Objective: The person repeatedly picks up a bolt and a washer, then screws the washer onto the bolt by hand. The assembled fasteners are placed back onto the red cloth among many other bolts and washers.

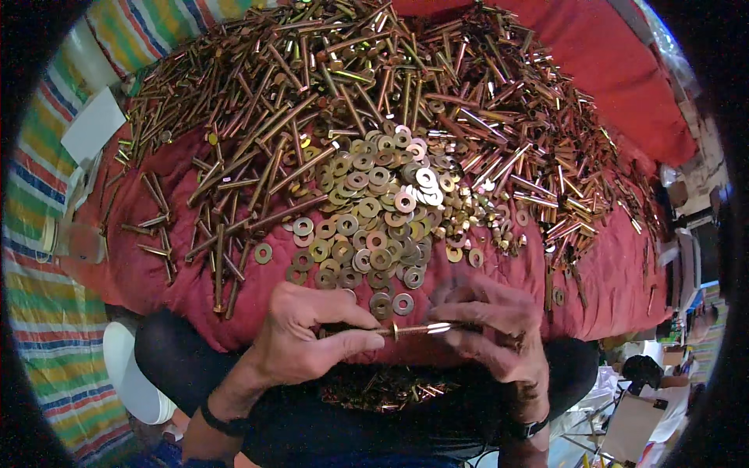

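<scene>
My left hand [300, 331] pinches a long brass-coloured bolt [415, 331] between thumb and forefinger, holding it level over the cloth's front edge. A flat washer or collar [395, 332] sits around the shank just past the fingertips. Pale, shiny pieces show at the bolt's right end. My right hand [491, 327] has its fingers curved above and below that end; they are smeared by motion, and I cannot tell whether they grip it. Just beyond the hands lies a heap of flat washers [380, 258], with two loose washers nearest the bolt.
A large mound of long bolts [312, 70] covers the far side of the red cloth [156, 257]. Small shiny nuts [488, 214] lie right of the washers. More metal pieces [390, 390] rest in my lap. A white bucket [133, 374] stands at the left.
</scene>
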Action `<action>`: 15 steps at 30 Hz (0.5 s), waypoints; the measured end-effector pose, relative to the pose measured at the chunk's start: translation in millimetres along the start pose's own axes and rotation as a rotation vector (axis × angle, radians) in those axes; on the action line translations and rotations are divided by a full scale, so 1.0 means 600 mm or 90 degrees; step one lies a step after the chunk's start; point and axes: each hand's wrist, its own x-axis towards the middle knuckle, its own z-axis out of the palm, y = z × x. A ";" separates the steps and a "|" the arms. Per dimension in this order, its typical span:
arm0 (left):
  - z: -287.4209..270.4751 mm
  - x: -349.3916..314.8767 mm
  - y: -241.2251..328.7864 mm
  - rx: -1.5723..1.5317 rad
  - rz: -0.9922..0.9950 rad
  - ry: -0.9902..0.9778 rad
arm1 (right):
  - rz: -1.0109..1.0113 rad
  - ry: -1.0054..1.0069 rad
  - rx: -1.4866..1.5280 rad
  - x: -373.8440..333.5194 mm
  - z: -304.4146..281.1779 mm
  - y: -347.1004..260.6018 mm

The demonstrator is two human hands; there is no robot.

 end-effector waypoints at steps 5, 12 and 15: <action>0.022 -0.008 0.005 -0.198 -0.158 -0.023 | -0.139 -0.061 -0.066 0.003 0.030 0.004; 0.064 0.004 -0.001 -0.562 -0.281 -0.065 | -0.406 -0.025 -0.262 0.021 0.087 -0.018; 0.048 0.001 -0.001 -0.699 -0.454 -0.157 | -0.367 0.008 -0.238 0.023 0.064 -0.029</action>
